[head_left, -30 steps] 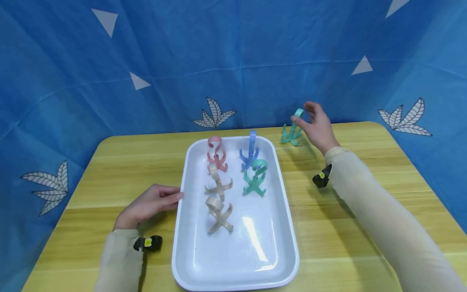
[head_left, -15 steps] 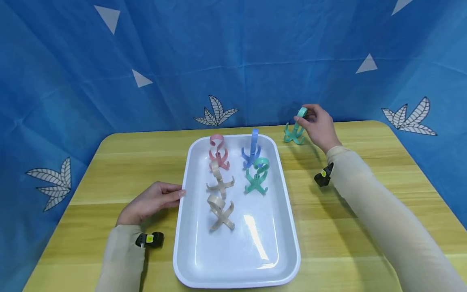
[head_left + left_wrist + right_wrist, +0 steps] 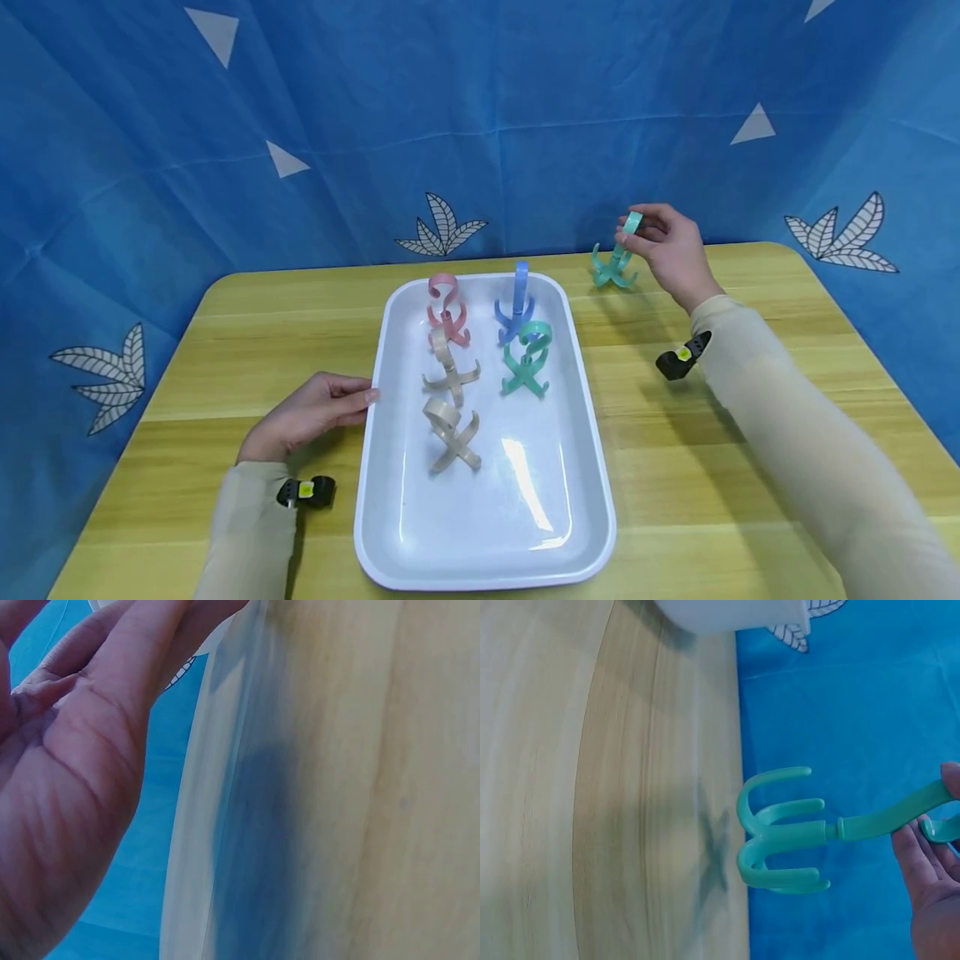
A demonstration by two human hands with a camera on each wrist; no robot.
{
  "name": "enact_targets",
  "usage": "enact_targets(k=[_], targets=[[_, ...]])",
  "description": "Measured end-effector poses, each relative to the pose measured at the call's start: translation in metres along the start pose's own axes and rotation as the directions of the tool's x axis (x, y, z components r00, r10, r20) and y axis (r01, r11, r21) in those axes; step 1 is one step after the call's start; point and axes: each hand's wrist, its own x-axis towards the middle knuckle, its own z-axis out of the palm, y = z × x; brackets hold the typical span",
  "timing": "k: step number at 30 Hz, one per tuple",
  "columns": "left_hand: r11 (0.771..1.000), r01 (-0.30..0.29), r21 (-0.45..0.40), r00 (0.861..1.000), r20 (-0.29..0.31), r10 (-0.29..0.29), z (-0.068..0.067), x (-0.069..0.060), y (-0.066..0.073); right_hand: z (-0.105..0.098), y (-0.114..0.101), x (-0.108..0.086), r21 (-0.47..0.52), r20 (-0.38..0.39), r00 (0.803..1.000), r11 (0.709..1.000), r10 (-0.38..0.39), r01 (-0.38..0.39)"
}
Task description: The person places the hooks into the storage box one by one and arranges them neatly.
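Note:
My right hand point(image 3: 675, 254) pinches the curved top loop of a green four-pronged hanging hook point(image 3: 613, 268) near the table's back edge. In the right wrist view this hook point(image 3: 780, 838) points its prongs away from the fingers, and its shadow falls on the table apart from it. At the left side of a white tray point(image 3: 457, 525), my left hand point(image 3: 311, 417) holds the rim, thumb on top; the other fingertips are hidden. The left wrist view shows that hand's palm point(image 3: 82, 772), its fingertips cut off at the top.
Inside the tray stand a pink hook point(image 3: 448, 325), a blue hook point(image 3: 516, 317), another green hook point(image 3: 525, 371) and two beige hooks, one point(image 3: 452, 379) behind the other point(image 3: 456, 446). A blue cloth point(image 3: 337, 100) hangs behind the wooden table point(image 3: 690, 517).
My right fingers have closed on the green hook's loop, and hook and hand have shifted slightly right and up. The left hand and tray stay in place.

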Motion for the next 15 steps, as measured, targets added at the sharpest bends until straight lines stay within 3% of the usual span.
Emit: enact_targets(k=[15], targets=[[1.0, 0.01, -0.007, 1.0, -0.027, -0.011, 0.001, 0.0, -0.002, -0.012, -0.027, -0.032, -0.098, 0.066, 0.998, 0.995, -0.008, 0.014]])
